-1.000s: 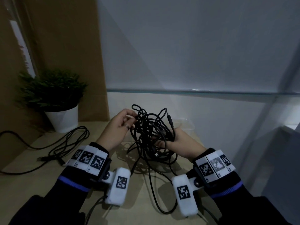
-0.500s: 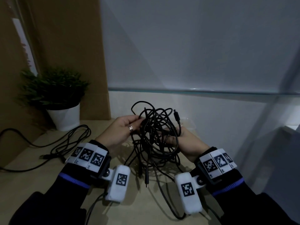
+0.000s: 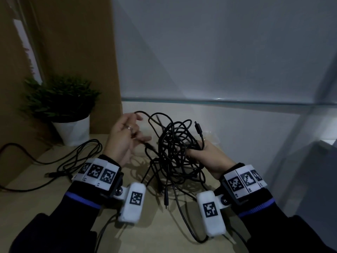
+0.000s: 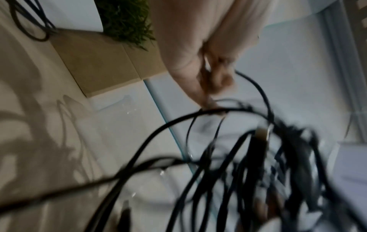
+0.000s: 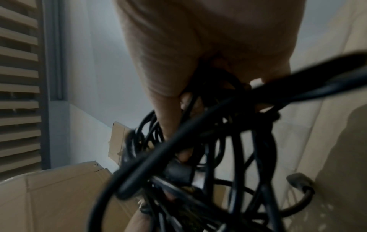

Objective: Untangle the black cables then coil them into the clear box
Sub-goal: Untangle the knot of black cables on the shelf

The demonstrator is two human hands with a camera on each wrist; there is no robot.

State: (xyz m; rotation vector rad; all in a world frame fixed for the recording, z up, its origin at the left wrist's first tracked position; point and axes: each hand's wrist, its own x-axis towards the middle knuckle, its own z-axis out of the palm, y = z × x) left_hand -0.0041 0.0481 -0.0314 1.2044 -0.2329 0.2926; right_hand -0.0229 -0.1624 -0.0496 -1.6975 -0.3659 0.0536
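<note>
Two hands at work on one knot; untangling step, well short of any coiling. Right hand (image 3: 212, 157) has its fingers (image 5: 170, 119) curled round the black cables (image 3: 175, 150), a dense tangle held up off the desk (image 3: 155, 234), with loops hanging down to the surface. One plug end (image 3: 197, 127) sticks up above the right hand; another plug (image 3: 166, 201) dangles low on a free strand just above the desk.

Left hand (image 3: 125, 137) sits beside the tangle, to its left. A single loop (image 3: 145, 114) arcs from the bundle over to its fingertips (image 4: 208, 100). Wrist view shows finger and thumb closed on that strand, though motion blur makes the exact pinch hard to read; the other fingers look loosely spread in the head view.

Clear box (image 3: 211, 137): only a faint transparent edge shows behind the right hand, by the wall. Cannot tell what it holds.

Off to the left, a separate black cable (image 3: 76, 161) lies loose on the desk near a potted plant (image 3: 63, 106). Judged: possibly one already freed, not yet coiled.

Next move, as a judgement: draw the pinched strand out to the left while the right hand keeps the mass steady, following it toward a free plug end. Calls for slack, not force; a hard pull would likely cinch the knot tighter. The dangling plug could snag in a loop as strands slide.
</note>
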